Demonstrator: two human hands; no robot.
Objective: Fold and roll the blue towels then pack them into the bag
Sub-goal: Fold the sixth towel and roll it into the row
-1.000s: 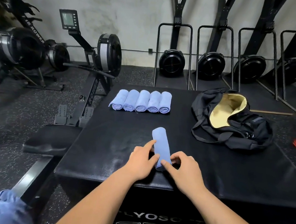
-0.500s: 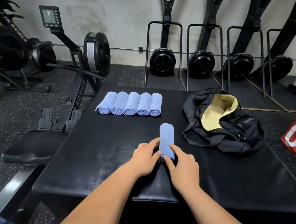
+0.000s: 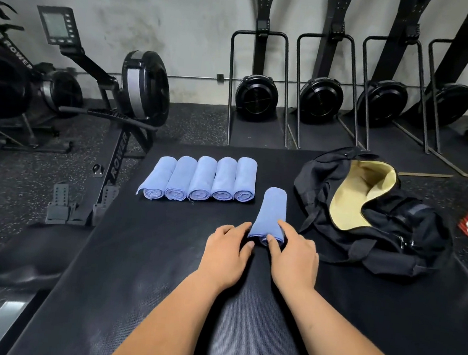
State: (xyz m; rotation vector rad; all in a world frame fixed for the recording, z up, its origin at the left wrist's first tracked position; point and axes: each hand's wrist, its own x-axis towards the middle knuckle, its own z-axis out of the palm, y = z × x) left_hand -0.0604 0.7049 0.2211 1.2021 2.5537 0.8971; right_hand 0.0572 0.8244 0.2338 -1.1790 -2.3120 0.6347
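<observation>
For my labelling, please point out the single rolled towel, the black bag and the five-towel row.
single rolled towel (image 3: 271,207): head view, its upper side.
black bag (image 3: 389,222): head view, dark outer fabric.
five-towel row (image 3: 202,178): head view, the middle roll.

Black padded counter, gym floor around it. Five rolled blue towels lie side by side in a row at the far left part, touching one another, spiral ends facing the person. A sixth rolled towel lies apart from the row, just right of it and nearer. Left hand rests its fingertips against that roll's left side at the near end. Right hand pinches the same end, forefinger over the top, thumb on the spiral. Black bag sits right of the roll, mouth open, yellow lining showing. Rowing machine stands left of the counter.
</observation>
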